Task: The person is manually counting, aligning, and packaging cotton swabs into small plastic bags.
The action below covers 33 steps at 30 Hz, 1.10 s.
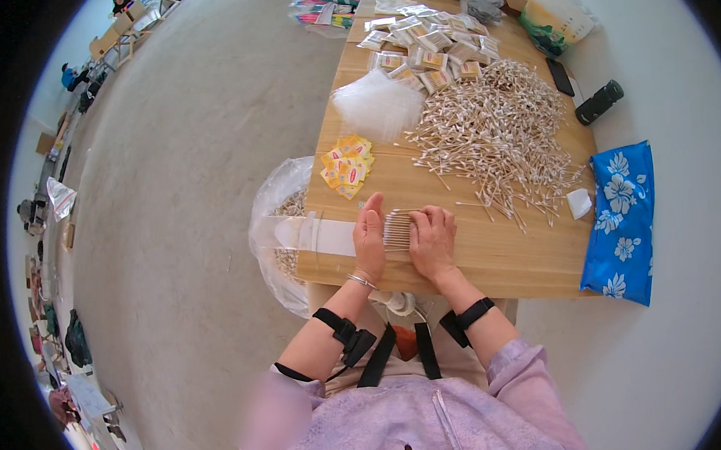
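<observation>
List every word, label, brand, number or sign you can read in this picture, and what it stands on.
None reads clearly enough to quote.
Yellow cards: print too small.
Clear packets: print too small.
White-and-green bag: markings too blurred.
Blue pouch: floral pattern, no lettering visible.

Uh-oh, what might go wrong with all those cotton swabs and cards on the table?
The row of cotton swabs might scatter if the left hand or right hand slips, since it sits between them with no band showing. The yellow cards lie near the left edge of the table, so a bump could knock some off.
</observation>
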Each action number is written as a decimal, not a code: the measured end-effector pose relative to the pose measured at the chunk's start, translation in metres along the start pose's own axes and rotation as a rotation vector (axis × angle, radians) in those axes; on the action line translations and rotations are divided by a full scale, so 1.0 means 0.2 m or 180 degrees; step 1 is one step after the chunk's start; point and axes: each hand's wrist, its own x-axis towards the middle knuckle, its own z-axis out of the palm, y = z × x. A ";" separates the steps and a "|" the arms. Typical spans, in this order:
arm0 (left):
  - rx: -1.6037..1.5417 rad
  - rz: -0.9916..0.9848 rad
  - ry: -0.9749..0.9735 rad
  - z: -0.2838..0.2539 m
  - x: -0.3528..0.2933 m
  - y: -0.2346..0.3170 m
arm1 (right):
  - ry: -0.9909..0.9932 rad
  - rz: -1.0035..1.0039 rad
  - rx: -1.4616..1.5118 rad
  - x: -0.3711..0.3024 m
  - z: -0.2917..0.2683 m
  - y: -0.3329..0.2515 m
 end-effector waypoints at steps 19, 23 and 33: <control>0.0184 0.0132 -0.0076 -0.03 0.00 -0.04 | -0.0174 -0.0099 0.0107 0.01 -0.01 0.00; 0.0127 0.0143 -0.0063 -0.03 0.00 -0.03 | 0.0090 -0.0119 0.0126 0.04 0.02 0.04; 0.0133 0.0052 -0.0197 -0.03 0.00 -0.01 | 0.0600 0.0721 0.2399 -0.02 0.06 0.02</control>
